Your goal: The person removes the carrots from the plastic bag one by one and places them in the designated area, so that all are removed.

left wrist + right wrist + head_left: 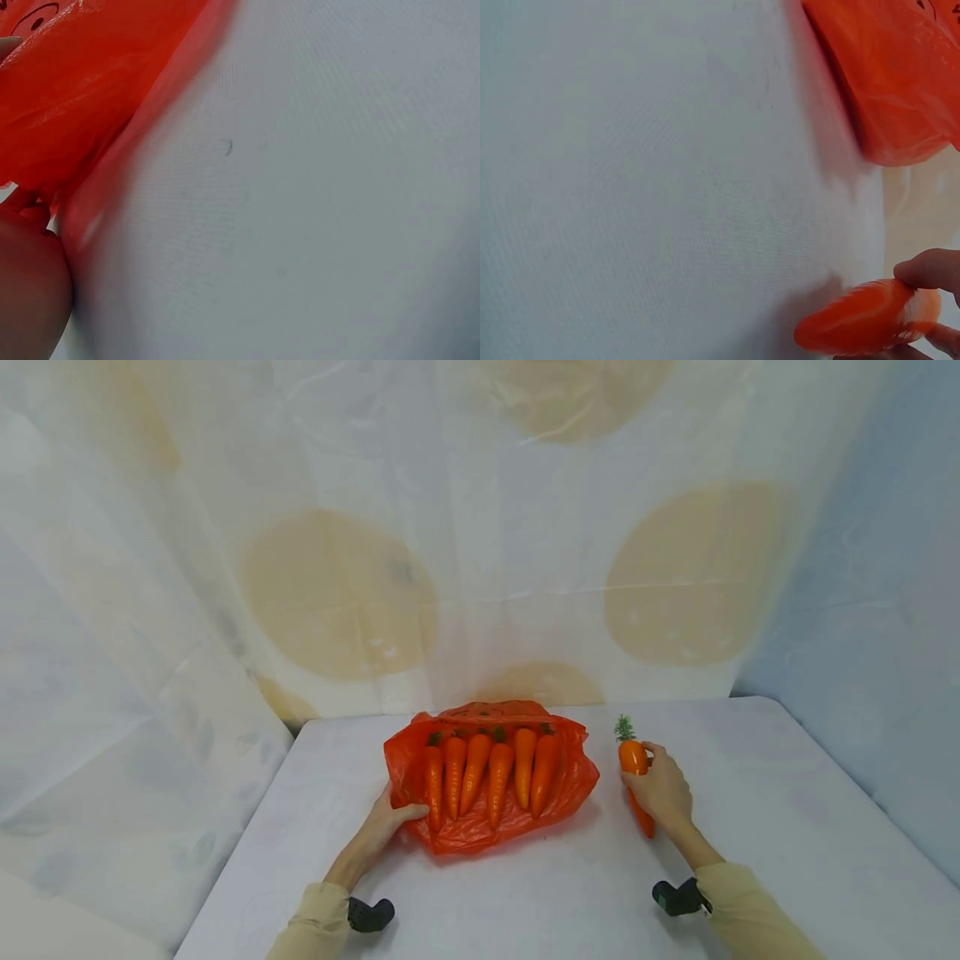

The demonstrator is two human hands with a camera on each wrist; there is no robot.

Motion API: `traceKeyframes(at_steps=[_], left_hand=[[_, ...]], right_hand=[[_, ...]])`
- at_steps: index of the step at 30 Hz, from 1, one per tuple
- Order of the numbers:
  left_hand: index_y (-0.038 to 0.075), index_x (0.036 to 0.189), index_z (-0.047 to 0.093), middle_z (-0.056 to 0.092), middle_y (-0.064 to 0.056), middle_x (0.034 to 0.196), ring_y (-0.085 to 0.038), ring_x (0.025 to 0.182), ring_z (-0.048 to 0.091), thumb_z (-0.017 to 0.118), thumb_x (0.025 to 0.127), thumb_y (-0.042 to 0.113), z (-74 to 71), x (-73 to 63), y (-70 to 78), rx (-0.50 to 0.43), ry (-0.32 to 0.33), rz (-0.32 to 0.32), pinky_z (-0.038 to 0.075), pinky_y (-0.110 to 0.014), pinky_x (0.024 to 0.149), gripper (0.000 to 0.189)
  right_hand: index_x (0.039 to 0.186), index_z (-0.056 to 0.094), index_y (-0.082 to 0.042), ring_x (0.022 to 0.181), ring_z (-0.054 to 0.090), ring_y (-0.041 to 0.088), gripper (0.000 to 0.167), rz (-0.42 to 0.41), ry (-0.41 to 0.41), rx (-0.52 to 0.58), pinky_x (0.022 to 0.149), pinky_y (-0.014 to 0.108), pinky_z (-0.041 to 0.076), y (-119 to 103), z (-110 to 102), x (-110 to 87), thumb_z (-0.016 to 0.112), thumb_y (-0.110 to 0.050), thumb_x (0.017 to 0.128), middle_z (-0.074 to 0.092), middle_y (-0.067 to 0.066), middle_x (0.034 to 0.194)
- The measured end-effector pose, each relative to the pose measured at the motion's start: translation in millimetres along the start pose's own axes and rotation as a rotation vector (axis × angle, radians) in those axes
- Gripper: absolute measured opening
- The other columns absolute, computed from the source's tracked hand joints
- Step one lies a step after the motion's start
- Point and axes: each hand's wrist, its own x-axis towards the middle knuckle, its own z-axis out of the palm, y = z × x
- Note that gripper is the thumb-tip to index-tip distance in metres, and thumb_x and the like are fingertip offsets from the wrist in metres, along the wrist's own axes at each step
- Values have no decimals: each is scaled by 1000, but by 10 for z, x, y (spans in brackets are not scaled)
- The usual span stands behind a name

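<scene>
A red plastic bag [465, 841] lies in the middle of the table, its mouth spread wide. Several orange carrots [498, 777] with short green tops rest side by side in it. My left hand [392, 817] grips the bag's left edge, the thumb over the rim and the other fingers hidden behind the plastic. To the right of the bag, my right hand [662, 785] holds a single carrot [633, 758] between thumb and fingers, its leafy green top pointing away from me. In the right wrist view the tip of that carrot [855, 321] hangs over its shadow.
The white table [525, 910] ends at a back edge just behind the bag. A pale sheet [517, 568] with large tan circles hangs behind it, and more sheeting rises at both sides. Black wrist devices [678, 897] sit at both sleeves.
</scene>
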Motion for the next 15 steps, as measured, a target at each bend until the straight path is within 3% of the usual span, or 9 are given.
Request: traceKeyframes(at_steps=[5,15], left_hand=[[25,149,30,48,-4,143,-24,128,44,70,86,27,9,-6,19,3,8,0,37,-48,113,75],[22,151,29,47,-6,144,-25,128,44,69,87,26,23,-17,17,11,13,-6,36,-47,113,75]], right_hand=[[144,34,7,100,59,46,68,9,-15,-56,80,56,54,13,14,8,65,-19,89,53,34,125],[144,32,8,99,59,45,70,39,-78,-108,80,56,54,79,46,21,63,-21,89,53,36,125]])
